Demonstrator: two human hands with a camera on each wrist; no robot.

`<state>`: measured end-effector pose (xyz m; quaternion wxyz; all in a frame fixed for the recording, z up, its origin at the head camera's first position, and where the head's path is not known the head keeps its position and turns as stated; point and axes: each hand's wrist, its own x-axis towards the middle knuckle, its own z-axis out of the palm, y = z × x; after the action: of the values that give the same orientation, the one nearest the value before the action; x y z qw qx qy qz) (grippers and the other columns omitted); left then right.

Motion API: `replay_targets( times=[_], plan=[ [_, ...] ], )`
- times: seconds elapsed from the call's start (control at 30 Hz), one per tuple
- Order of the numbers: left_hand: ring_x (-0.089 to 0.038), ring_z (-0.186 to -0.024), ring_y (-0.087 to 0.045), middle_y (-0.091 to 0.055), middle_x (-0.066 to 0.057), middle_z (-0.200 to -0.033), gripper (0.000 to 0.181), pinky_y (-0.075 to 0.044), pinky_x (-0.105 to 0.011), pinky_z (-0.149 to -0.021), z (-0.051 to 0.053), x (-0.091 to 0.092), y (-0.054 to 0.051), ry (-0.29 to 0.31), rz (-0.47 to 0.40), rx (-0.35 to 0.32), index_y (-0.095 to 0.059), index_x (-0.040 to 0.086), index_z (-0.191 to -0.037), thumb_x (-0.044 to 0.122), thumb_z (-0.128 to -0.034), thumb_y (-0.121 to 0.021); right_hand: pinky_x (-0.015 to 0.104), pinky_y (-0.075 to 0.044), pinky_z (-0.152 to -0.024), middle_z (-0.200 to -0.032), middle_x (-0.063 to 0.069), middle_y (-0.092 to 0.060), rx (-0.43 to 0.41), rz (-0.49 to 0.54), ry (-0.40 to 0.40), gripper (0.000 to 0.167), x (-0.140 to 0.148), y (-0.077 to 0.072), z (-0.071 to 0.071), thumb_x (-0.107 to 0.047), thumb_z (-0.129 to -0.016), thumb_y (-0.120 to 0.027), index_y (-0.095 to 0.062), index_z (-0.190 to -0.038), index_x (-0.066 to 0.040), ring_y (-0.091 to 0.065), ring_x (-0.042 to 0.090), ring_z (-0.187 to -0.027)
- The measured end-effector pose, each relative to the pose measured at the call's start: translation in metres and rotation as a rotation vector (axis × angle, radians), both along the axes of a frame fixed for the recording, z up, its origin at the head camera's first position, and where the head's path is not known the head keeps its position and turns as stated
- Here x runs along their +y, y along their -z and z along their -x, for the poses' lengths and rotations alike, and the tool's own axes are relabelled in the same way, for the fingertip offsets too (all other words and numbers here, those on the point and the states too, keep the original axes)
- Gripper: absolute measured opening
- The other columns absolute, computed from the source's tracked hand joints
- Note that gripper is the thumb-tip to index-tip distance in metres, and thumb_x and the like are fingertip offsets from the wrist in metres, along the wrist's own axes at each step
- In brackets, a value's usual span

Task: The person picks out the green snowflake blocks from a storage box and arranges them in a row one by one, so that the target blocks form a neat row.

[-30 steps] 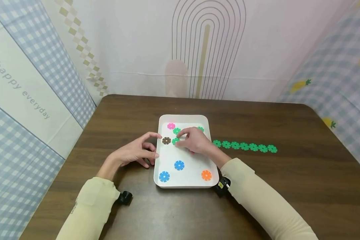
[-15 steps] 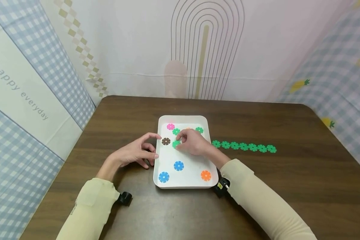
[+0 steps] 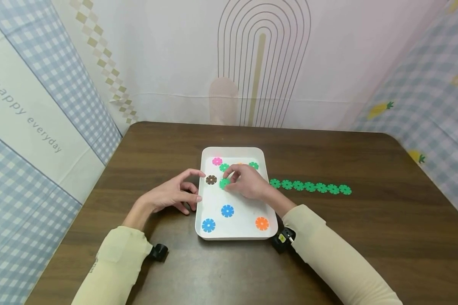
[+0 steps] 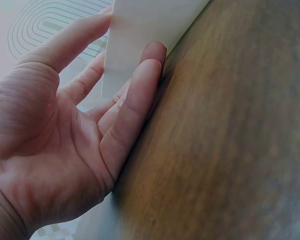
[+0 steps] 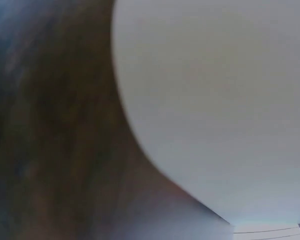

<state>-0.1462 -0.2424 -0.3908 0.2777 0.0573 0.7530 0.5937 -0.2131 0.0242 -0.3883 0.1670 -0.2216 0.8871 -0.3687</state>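
A shallow white tray [image 3: 244, 224] holds several notched plastic snowflake discs. My right hand [image 3: 248, 181] reaches in over its right rim, thumb and index finger pinching a green snowflake disc [image 3: 224, 183] near the middle left. Another green disc [image 3: 224, 167] lies just behind the fingers, and a brown disc [image 3: 211, 180] to their left. Against the tray's left side rests my left hand [image 3: 171, 192], its fingers loosely bent; in the left wrist view this hand [image 4: 65, 130] touches the outer wall [image 4: 140, 35]. The right wrist view shows no fingers, only a large pale surface.
To the right of the tray, a row of green discs [image 3: 310, 187] lies on the brown table [image 3: 366, 237]. Inside the tray are also two blue discs [image 3: 227, 211], an orange disc [image 3: 262, 223], a pink disc [image 3: 217, 161] and another green disc [image 3: 253, 165].
The green disc at my right fingertips has shifted slightly toward me. My right hand has moved only a little. The left hand keeps its place at the tray.
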Motion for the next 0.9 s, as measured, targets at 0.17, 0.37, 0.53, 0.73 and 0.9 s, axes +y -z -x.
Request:
replay_targets(
  times=[0.17, 0.37, 0.53, 0.73, 0.9],
  plan=[
    [-0.026, -0.082, -0.07, -0.064, -0.011, -0.102, 0.072, -0.063, -0.04, -0.068, 0.0, 0.0, 0.0, -0.004, 0.001, -0.003, -0.035, 0.022, -0.155, 0.016, -0.097, -0.077, 0.027, -0.045, -0.065, -0.091, 0.006, -0.067, -0.038, 0.046, 0.008, 0.024, 0.001, 0.0, 0.0, -0.014, -0.09, -0.085, -0.074, -0.111, -0.014, -0.058, 0.02, -0.08],
    [-0.026, -0.081, -0.07, -0.064, -0.011, -0.101, 0.073, -0.063, -0.04, -0.068, 0.0, 0.0, 0.0, -0.003, -0.004, -0.004, -0.035, 0.022, -0.155, 0.017, -0.0959, -0.079, 0.026, -0.04, -0.051, -0.082, 0.005, -0.068, -0.158, 0.12, 0.039, 0.025, 0.002, 0.0, 0.001, -0.013, -0.091, -0.083, -0.073, -0.114, -0.014, -0.05, 0.017, -0.054],
    [-0.026, -0.081, -0.07, -0.064, -0.011, -0.101, 0.074, -0.063, -0.04, -0.067, 0.001, 0.001, 0.0, 0.004, -0.011, 0.0, -0.036, 0.022, -0.154, 0.018, -0.0949, -0.081, 0.027, -0.038, -0.05, -0.078, 0.003, -0.069, -0.208, 0.178, 0.068, 0.025, 0.004, -0.001, 0.002, -0.01, -0.093, -0.08, -0.073, -0.117, -0.013, -0.047, 0.016, -0.049],
    [-0.026, -0.081, -0.07, -0.064, -0.011, -0.101, 0.073, -0.063, -0.041, -0.068, 0.001, 0.001, 0.0, 0.002, -0.003, -0.001, -0.036, 0.022, -0.154, 0.017, -0.0959, -0.079, 0.026, -0.038, -0.049, -0.081, 0.005, -0.072, -0.261, 0.242, 0.095, 0.026, 0.005, -0.006, 0.003, -0.01, -0.094, -0.08, -0.073, -0.119, -0.012, -0.047, 0.016, -0.049],
    [-0.026, -0.082, -0.07, -0.064, -0.012, -0.103, 0.073, -0.064, -0.04, -0.069, 0.0, -0.001, 0.0, -0.002, 0.009, -0.002, -0.035, 0.022, -0.155, 0.017, -0.0968, -0.078, 0.027, -0.037, -0.049, -0.086, 0.011, -0.074, -0.291, 0.286, 0.113, 0.026, 0.005, -0.012, 0.001, -0.011, -0.094, -0.08, -0.074, -0.119, -0.012, -0.048, 0.016, -0.05]
  ],
)
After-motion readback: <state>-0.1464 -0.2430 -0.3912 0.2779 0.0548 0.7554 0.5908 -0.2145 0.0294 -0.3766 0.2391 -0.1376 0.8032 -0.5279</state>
